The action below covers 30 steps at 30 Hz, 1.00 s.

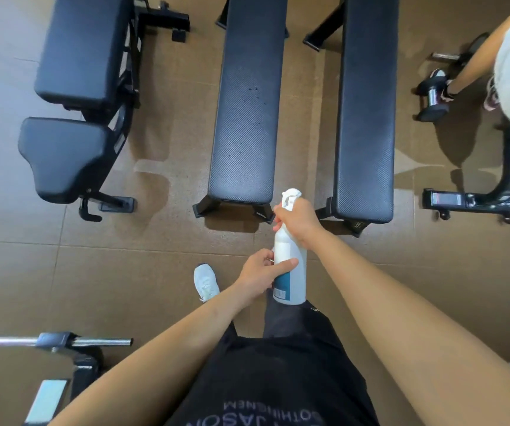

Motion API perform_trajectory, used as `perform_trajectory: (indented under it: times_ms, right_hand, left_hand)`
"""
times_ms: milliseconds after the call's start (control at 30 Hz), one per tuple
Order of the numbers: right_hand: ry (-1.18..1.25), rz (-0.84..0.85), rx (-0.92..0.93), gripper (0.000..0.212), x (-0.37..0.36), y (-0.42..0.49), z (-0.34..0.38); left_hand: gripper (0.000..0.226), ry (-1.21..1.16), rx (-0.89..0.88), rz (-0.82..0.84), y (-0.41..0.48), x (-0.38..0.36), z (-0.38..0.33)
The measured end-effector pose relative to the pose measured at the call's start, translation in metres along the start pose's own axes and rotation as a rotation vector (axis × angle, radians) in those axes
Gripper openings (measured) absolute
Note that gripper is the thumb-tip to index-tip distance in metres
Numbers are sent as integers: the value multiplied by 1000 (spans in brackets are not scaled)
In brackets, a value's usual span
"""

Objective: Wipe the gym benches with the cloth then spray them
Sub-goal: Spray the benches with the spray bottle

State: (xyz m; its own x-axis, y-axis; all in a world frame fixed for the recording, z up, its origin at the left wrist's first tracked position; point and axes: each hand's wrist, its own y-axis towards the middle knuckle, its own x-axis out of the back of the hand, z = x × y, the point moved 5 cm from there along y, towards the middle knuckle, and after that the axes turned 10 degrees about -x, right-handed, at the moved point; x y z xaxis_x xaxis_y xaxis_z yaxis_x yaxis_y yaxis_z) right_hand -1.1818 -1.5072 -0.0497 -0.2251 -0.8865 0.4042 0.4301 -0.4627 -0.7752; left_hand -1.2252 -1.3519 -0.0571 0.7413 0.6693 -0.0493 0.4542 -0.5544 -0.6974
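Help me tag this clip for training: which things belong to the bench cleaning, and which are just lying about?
Job: spray bottle, left hand, right hand, adjustable bench, middle flat bench, right flat bench.
Lying about: dumbbell, steel bar, wheeled frame. No cloth visible.

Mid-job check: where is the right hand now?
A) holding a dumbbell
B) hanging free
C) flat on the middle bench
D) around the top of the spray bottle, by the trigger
D: the right hand grips the spray bottle just below its trigger head, while the left hand holds the bottle's body lower down.
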Motion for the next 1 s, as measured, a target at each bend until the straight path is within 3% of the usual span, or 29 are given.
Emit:
perform_trajectory:
  times_ms: [200,267,467,567,667,833,1000]
  right_hand:
    - [140,46,6,21,79,23,-27]
    - [215,-2,-8,14,119,39,-41]
    - [268,-66,-19,9,242,83,-84]
    - [275,-12,-36,10,284,107,-99]
    - [296,-16,-70,17,307,137,-113]
    - [326,-108,-169,14,318,197,-145]
    - [374,-83,-143,15,322,245,-169]
  left_hand:
    - [51,58,-3,11,35,-64,-25]
    - [51,72,-13,-2,57,-95,-39]
    - [77,106,-12,35,114,-206,-79]
    - [70,83,4,44,140,-247,-85]
    - [78,59,39,55,164,-277,-81]
    - [60,151,45,52,226,-292,-63]
    - [62,97,61,59,271,-301,-41]
